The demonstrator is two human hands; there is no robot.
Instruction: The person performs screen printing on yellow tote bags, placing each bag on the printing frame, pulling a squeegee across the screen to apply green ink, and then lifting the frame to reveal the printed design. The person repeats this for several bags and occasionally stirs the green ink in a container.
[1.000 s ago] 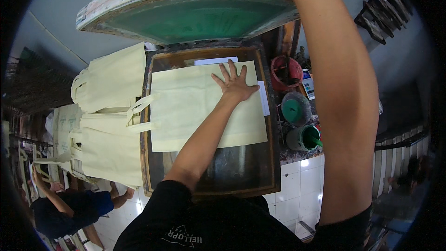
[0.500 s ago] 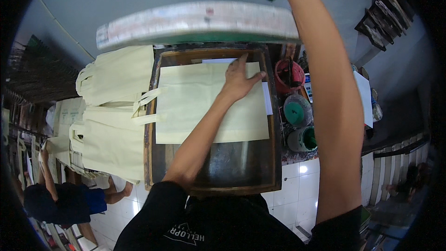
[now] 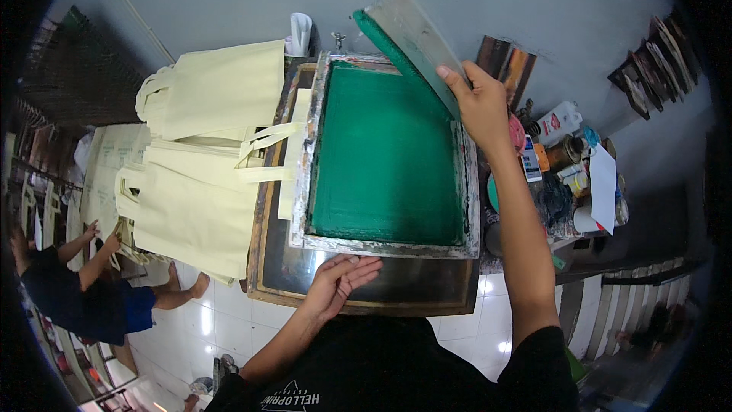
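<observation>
A printing screen (image 3: 389,160) in a smeared, pale frame lies flat over the dark work board (image 3: 282,282), its mesh coated in green ink. My right hand (image 3: 480,103) grips one end of a wide grey squeegee (image 3: 415,30). Green ink covers the squeegee's long edge, which tilts across the far part of the screen. At the near edge of the frame, my left hand (image 3: 343,282) is turned partly palm up with fingers loosely extended, holding nothing. A cream cloth bag (image 3: 286,175) shows only along its left side; the screen hides the rest.
Stacks of cream bags (image 3: 198,206) lie to the left. On the right side table are a phone (image 3: 531,160), a white jug (image 3: 559,122), jars and a white sheet (image 3: 603,187). Another person (image 3: 84,290) works at the far left.
The raised screen has come down over the bag on the board. My left hand has drawn back from the bag to the near frame edge. My right hand has lowered with the squeegee.
</observation>
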